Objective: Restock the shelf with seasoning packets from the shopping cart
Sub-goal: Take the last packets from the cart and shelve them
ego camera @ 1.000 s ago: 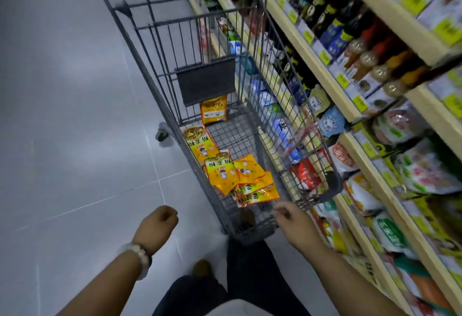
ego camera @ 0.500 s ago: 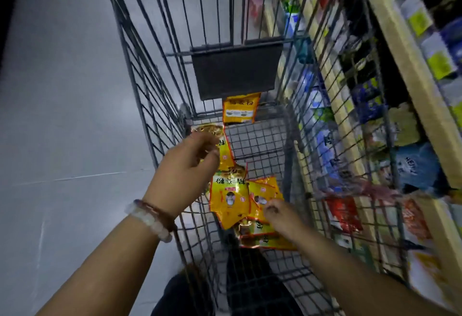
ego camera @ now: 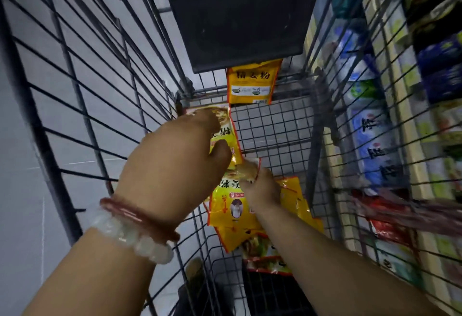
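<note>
Left hand [ego camera: 175, 163]: inside the shopping cart [ego camera: 82, 105], grip pinching the far-left packet [ego camera: 226, 130] between thumb and fingers.
Right hand [ego camera: 260, 188]: lower in the cart, grip closed on the top edge of a second packet [ego camera: 233, 205] in the near pile.
Seasoning packets: yellow; five can be told apart, all in the cart. One leans upright [ego camera: 251, 83] against the far end under the dark flap [ego camera: 240, 23]; one is in the left hand; about three overlap in the near pile, the exact count blurred.
Wrist: two bracelets on the left wrist, one pale beaded [ego camera: 132, 238], one reddish [ego camera: 135, 215].
Shelf [ego camera: 410, 140]: just right of the cart, stocked with blurred bags and packets.
</note>
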